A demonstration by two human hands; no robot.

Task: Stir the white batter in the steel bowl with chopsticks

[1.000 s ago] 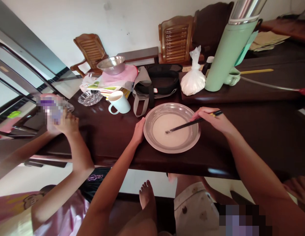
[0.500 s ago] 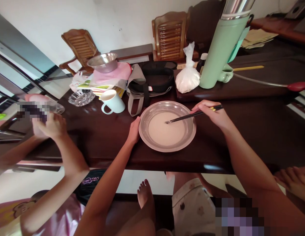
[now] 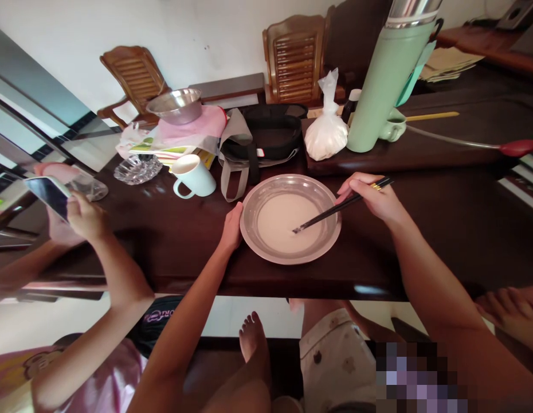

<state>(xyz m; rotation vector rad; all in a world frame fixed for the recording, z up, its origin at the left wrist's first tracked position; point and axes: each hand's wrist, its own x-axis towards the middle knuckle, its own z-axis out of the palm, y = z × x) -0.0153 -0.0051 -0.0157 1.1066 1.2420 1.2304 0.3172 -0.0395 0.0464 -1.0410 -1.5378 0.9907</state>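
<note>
A round, shiny metal basin (image 3: 291,257) of milky liquid (image 3: 283,221) is steadied at its rim by the left hand (image 3: 232,227); slim black chopsticks (image 3: 330,211) are gripped by the right hand (image 3: 372,198).

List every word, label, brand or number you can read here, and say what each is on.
"OR", in purple on the black cloth; what follows is too blurred to tell.
White-and-red tag on the bag: too small to read.
Gold marks on the chopsticks: too small to tell if they are writing.
Phone screen: nothing readable.
</note>
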